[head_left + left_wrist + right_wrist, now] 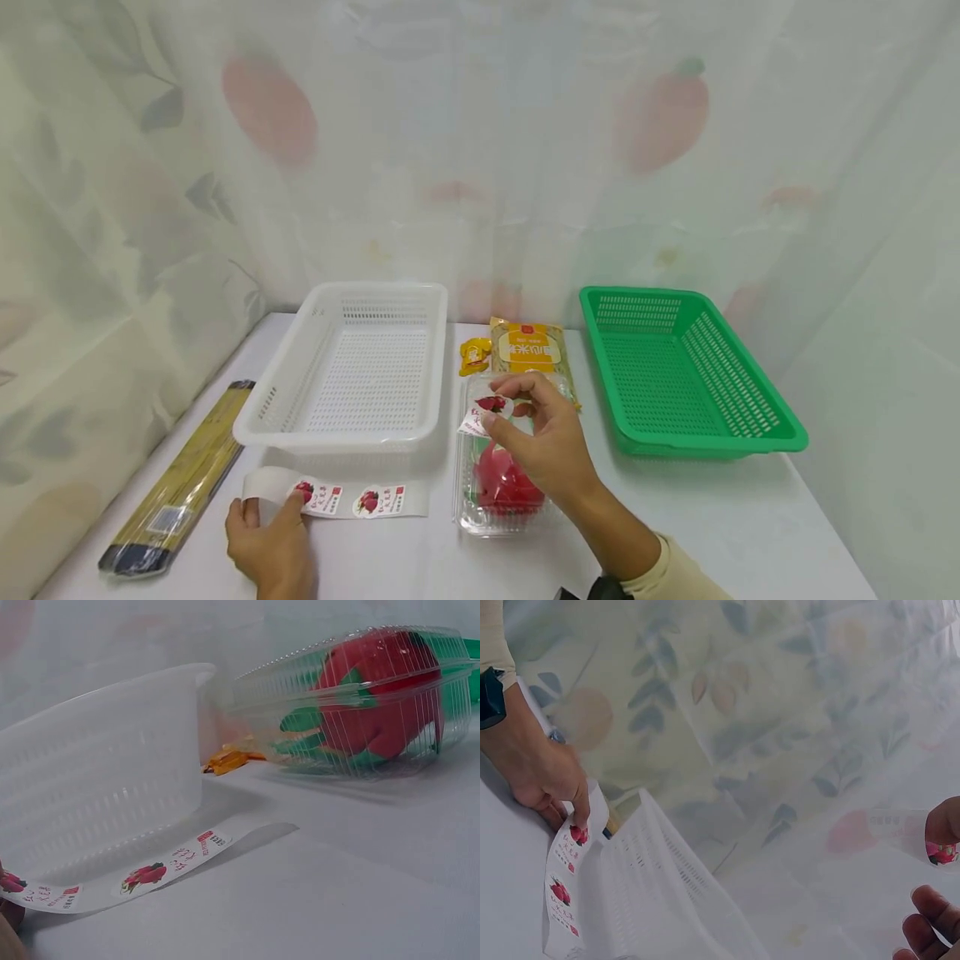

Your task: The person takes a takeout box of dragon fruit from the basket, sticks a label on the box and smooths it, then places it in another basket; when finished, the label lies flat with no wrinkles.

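My left hand (pixel 272 546) grips a strip of stickers (pixel 401 500) printed with red dragon fruit, at the front left of the table. One loose sticker (pixel 477 417) of the same print is pinched between thumb and finger of my right hand (pixel 543 433). Beneath that hand lies a clear plastic clamshell box (pixel 480 522) with a red dragon fruit (pixel 506 479) inside. In the left wrist view the clamshell box (pixel 300 705) stands on the table, the red and green fruit showing through its ribbed wall. Part of its lid is hidden by my right hand.
A white basket (pixel 341 437) stands behind the strip, a green basket (pixel 712 442) at right. Behind the box lie a yellow food packet (pixel 528 337) and a small orange packet (pixel 475 354). Wrapped sticks (pixel 180 475) lie at far left. Curtains (pixel 480 167) enclose the table.
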Action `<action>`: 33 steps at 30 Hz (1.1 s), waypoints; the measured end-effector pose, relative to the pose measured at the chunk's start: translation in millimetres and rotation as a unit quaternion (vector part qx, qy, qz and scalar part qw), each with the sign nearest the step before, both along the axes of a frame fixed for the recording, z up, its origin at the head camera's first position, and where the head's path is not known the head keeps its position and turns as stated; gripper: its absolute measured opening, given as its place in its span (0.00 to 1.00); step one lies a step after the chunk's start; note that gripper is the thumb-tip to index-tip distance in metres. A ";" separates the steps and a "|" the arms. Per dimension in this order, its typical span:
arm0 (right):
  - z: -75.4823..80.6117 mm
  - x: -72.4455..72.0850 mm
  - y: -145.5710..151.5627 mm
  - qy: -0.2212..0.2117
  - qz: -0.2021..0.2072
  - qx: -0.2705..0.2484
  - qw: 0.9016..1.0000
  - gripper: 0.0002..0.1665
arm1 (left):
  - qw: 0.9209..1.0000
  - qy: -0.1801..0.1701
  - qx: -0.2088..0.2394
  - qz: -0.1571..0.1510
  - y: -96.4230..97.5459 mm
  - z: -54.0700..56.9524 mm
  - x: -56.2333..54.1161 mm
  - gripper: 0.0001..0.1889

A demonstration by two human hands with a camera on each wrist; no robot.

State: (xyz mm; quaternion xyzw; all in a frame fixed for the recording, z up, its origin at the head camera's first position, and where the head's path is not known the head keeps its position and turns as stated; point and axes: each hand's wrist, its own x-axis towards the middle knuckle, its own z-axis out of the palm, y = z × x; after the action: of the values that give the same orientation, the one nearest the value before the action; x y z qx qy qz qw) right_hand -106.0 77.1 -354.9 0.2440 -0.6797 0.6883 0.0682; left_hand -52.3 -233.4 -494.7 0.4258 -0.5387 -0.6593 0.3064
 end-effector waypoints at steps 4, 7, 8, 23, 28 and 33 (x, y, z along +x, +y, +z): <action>-1.6 -0.7 0.0 0.009 0.002 0.000 1.000 0.14 | 0.999 -0.026 -0.040 -0.024 0.9 2.6 3.9 0.51; -2.3 -1.2 0.1 0.012 0.002 0.001 1.000 0.13 | 0.993 -0.062 -0.087 -0.041 0.1 4.8 8.7 0.52; -2.4 -1.2 0.2 0.012 0.002 0.001 1.000 0.14 | 0.991 -0.077 -0.104 -0.045 -0.5 5.5 10.1 0.52; -5.0 -1.2 3.0 0.002 -0.003 -0.002 1.000 0.14 | 0.961 -0.141 -0.227 -0.067 -9.7 5.5 10.9 0.52; -4.7 -2.0 4.7 0.002 -0.009 0.001 1.000 0.15 | 0.958 -0.169 -0.222 -0.064 -6.3 8.4 10.8 0.52; -3.3 -3.1 6.3 0.003 -0.010 0.004 1.000 0.17 | 0.954 -0.142 -0.258 -0.062 2.7 13.9 14.6 0.50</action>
State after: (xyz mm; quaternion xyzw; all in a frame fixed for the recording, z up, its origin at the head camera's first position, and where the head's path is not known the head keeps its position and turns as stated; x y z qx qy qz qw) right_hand -109.1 83.3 -358.2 0.2397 -0.6849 0.6838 0.0763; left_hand -37.7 -230.6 -480.8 0.3866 -0.7540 -0.4482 0.2849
